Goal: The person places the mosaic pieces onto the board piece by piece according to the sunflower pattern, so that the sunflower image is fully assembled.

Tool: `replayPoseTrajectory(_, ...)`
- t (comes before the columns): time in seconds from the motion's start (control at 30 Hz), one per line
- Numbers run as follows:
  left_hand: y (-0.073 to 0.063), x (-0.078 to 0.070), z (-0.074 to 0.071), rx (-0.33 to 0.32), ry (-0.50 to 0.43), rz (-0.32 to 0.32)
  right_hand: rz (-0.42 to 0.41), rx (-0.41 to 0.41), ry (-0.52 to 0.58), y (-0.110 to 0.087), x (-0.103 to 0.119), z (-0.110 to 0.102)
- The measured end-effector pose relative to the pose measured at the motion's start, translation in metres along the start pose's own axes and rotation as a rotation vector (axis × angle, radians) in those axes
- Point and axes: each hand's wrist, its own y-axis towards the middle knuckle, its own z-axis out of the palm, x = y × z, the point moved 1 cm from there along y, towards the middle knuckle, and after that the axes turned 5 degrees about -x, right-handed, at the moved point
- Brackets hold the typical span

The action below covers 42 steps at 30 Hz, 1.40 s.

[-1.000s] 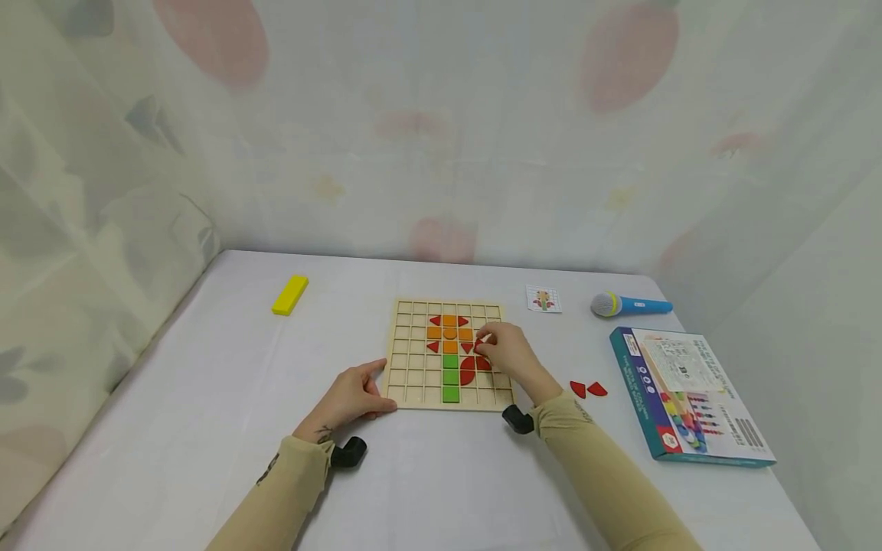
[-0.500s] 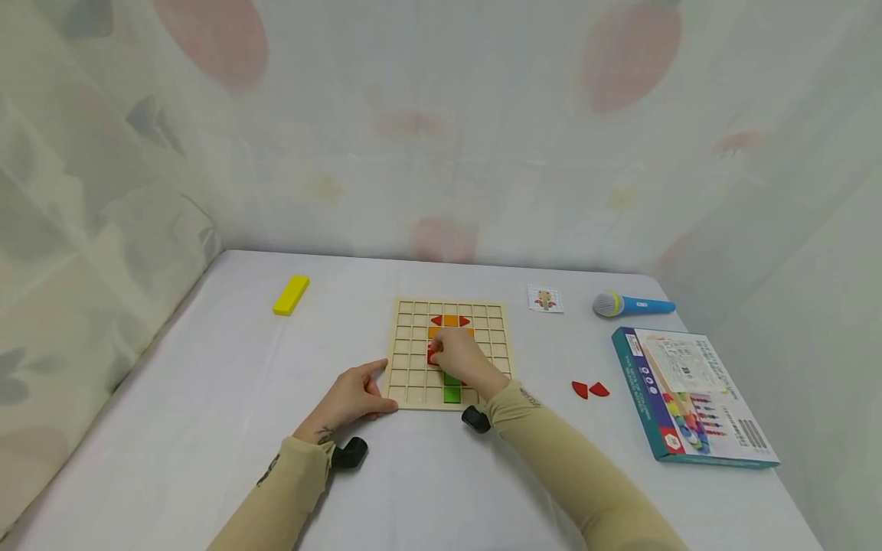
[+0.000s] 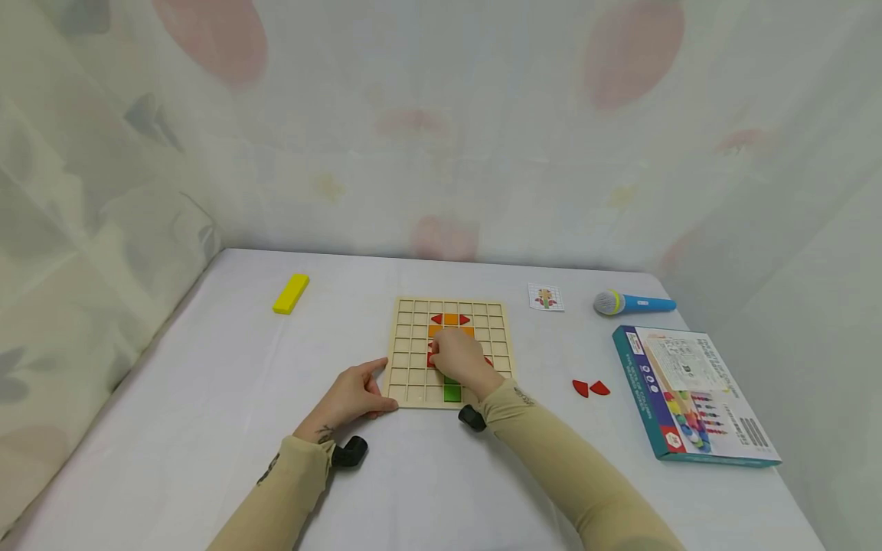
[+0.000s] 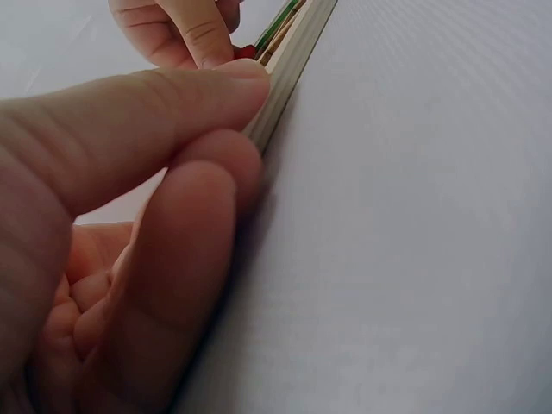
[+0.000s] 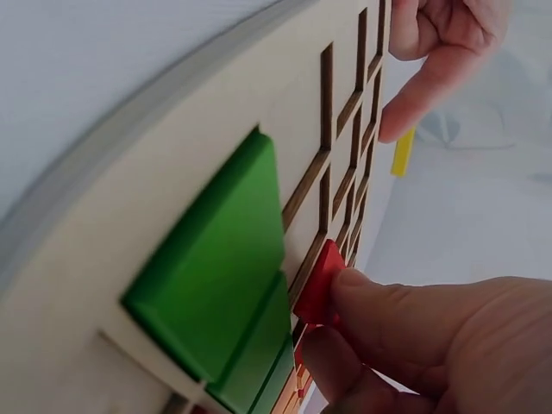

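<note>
A wooden grid board lies on the white table, with orange, red and green tiles in its squares. My left hand holds the board's near left corner, the thumb at the front edge and the index finger along the left side. Over the board's middle, my right hand pinches a red tile between thumb and finger, low at a square left of the green tiles. That hand covers several tiles in the head view. Two red quarter-circle tiles lie to the right of the board.
A pattern card lies behind the board on the right. Further right are a blue toy microphone and a flat toy box. At the back left lies a yellow block. Patterned curtains surround the table.
My right hand has moved left from the red tiles on the board's right side to a square left of the green column. The left hand stays at the corner.
</note>
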Motion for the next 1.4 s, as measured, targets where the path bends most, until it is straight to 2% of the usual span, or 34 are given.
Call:
replayPoseTrajectory(0.17, -0.001, 0.000, 0.000, 0.000, -0.003, 0.001, -0.015, -0.013, -0.065, 0.000, 0.001, 0.002)
replayPoseTrajectory(0.4, -0.001, -0.001, 0.001, 0.001, -0.012, -0.011, 0.041, -0.004, -0.009, -0.008, -0.007, -0.015)
replayPoseTrajectory(0.53, -0.002, -0.002, 0.002, 0.000, -0.011, -0.013, 0.102, -0.043, 0.008, -0.018, -0.033, -0.032)
replayPoseTrajectory(0.7, -0.002, -0.004, 0.001, -0.001, -0.009, -0.011, 0.210, -0.054, 0.012, -0.038, -0.083, -0.053)
replayPoseTrajectory(0.9, -0.001, -0.003, 0.001, 0.000, -0.026, -0.004, 0.340, 0.020, 0.034, -0.066, -0.141, -0.075)
replayPoseTrajectory(1.03, -0.001, -0.001, 0.001, 0.001, -0.023, 0.000, 0.402, 0.083, 0.055, -0.084, -0.169, -0.082)
replayPoseTrajectory(1.2, 0.001, 0.002, 0.001, -0.001, -0.021, 0.001, 0.429, 0.120, 0.048, -0.097, -0.187, -0.084)
replayPoseTrajectory(1.4, 0.000, 0.002, 0.001, -0.002, -0.037, -0.007, 0.432, 0.132, 0.044, -0.102, -0.189, -0.082)
